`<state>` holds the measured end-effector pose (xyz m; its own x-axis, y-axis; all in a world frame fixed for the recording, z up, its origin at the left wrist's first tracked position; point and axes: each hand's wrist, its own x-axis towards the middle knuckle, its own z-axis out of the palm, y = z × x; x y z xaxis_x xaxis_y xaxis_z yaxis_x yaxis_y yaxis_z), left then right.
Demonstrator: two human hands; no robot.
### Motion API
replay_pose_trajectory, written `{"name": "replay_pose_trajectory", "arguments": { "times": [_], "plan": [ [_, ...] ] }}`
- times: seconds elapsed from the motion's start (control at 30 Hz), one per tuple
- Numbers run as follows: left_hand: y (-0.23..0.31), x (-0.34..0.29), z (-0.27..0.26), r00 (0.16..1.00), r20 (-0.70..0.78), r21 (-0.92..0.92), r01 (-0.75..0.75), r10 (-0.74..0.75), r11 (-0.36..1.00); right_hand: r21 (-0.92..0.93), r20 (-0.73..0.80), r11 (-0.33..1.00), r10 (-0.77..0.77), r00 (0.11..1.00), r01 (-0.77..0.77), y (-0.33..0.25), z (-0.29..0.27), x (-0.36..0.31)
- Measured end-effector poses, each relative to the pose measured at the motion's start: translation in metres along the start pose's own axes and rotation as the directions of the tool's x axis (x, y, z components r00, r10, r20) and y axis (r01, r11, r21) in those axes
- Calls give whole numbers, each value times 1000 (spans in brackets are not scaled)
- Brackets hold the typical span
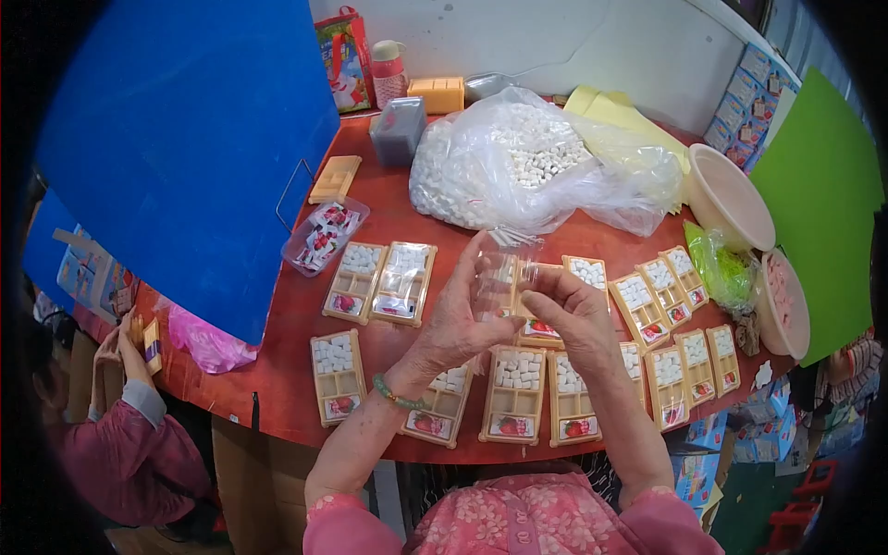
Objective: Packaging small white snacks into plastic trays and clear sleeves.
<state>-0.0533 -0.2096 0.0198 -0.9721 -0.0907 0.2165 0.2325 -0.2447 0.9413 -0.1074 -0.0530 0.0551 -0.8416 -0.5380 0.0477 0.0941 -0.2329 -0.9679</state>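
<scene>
My left hand (451,319) holds a small clear plastic bag (495,289) upright between thumb and fingers, above the table. Several thin white sticks (507,237) show at the bag's upper end. My right hand (575,313) pinches at the bag's right edge, its fingers curled. Beneath and around both hands lie tan divided trays with white pellets and strawberry-picture packets, among them one tray (514,427) in front of me and another tray (444,421) partly under my left wrist. At the left, one tray (400,310) looks covered by shiny clear film.
A large clear bag (453,176) of white pellets sits at the back. A tub (294,242) of packets stands left, beside a blue panel (194,166). Right are two pale basins (731,215) (801,344) and a green panel (828,194). Another person's hands (116,347) work at far left.
</scene>
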Motion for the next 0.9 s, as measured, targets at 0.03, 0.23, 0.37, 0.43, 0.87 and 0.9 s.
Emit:
{"name": "replay_pose_trajectory", "arguments": {
  "times": [0.03,0.23,0.37,0.43,0.87,0.9],
  "plan": [
    [-3,-1,-1,1000,-3,100,-2,3,995,-58,55,998,13,998,-10,5,-4,1],
    [-5,-1,-1,1000,-22,134,13,-10,991,19,79,999,-32,996,31,21,-4,8],
    [1,5,-1,994,-58,7,93,-93,996,-147,117,986,-57,992,74,20,-1,19],
    [4,8,-7,991,-47,-74,118,-122,990,-42,145,997,-63,987,70,25,-4,27],
    [0,8,-36,957,-147,-42,245,-249,969,-335,-65,938,67,996,-85,69,-44,62],
    [-1,9,-34,960,-171,26,229,-222,973,-454,-67,888,48,997,-73,72,-45,64]
  ]
}}
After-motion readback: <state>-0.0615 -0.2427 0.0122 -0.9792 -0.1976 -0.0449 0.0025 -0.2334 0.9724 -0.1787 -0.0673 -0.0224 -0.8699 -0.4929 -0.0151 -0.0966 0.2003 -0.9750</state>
